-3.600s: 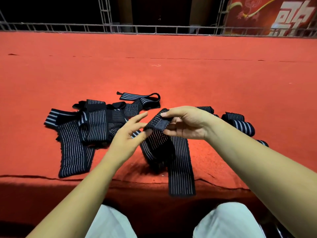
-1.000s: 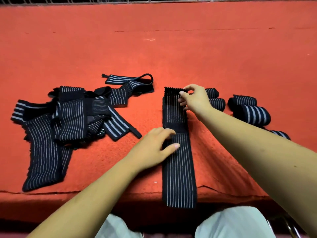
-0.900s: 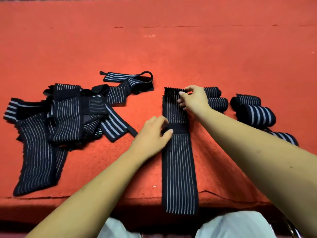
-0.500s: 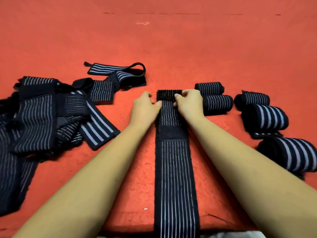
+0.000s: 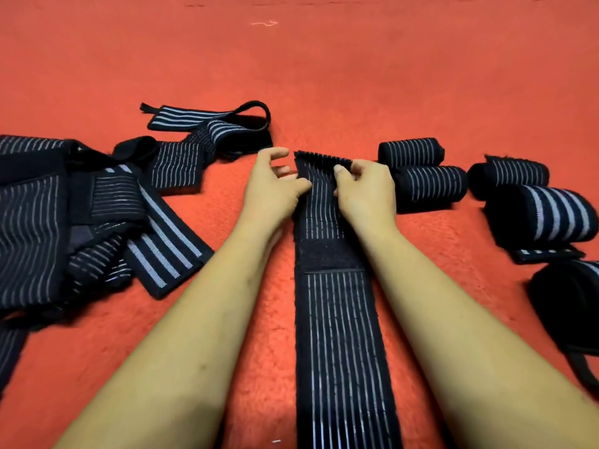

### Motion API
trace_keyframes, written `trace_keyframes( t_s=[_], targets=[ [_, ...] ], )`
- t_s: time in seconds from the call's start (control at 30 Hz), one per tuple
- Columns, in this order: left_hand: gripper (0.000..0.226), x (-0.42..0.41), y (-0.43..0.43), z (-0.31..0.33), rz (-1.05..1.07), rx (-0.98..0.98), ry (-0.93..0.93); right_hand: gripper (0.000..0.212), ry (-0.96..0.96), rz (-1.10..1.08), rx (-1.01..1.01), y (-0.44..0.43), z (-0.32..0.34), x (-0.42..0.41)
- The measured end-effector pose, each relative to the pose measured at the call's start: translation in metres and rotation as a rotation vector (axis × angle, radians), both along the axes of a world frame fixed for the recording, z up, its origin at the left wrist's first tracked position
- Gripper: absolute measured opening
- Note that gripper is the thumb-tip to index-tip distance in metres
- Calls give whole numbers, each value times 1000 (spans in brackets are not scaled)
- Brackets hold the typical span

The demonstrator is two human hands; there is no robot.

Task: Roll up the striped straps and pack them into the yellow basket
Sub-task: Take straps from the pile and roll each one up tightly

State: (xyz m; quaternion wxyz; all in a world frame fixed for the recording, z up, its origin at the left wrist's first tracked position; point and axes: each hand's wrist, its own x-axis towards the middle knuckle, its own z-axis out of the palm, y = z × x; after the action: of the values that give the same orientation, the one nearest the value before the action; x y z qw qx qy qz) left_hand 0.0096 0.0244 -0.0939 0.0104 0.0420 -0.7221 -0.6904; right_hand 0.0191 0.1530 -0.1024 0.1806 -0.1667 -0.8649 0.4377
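At the far end of the flat striped strap (image 5: 337,319) on the red tabletop (image 5: 389,76), the right hand (image 5: 366,192) is pinching the edge in curled fingers (image 5: 356,166) while the left hand (image 5: 272,192), loosely spread, is touching its side, seemingly beginning a roll needing a tight first fold nearward

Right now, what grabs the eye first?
A long strap lies flat down the middle of the red carpet, with the left hand and right hand at its far end. At left, loose straps lie in a pile; at right sit finished rolls.
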Motion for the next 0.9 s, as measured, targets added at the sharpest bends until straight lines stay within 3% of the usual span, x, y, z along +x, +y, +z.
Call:
trace_keyframes(
  t_s=[0.13,0.33,0.47,0.57,0.67,0.77,0.9],
  targets=[
    [48,-3,-2,7,8,393,-88,43,103,80,-159,4,6,0],
    [32,1,-7,12,-166,509,45,21,207,122,-440,3,16,5],
    [35,2,-10,14,-208,480,95,30,260,200,-617,1,23,9],
    [32,2,-11,15,-189,418,109,17,313,267,-544,-1,27,12],
    [13,1,-15,14,-158,284,173,4,312,344,-529,-4,31,16],
    [4,4,-18,15,-169,95,253,6,300,348,-526,-2,32,17],
    [9,6,-19,18,-197,116,283,10,289,390,-633,0,36,18]
  ],
)
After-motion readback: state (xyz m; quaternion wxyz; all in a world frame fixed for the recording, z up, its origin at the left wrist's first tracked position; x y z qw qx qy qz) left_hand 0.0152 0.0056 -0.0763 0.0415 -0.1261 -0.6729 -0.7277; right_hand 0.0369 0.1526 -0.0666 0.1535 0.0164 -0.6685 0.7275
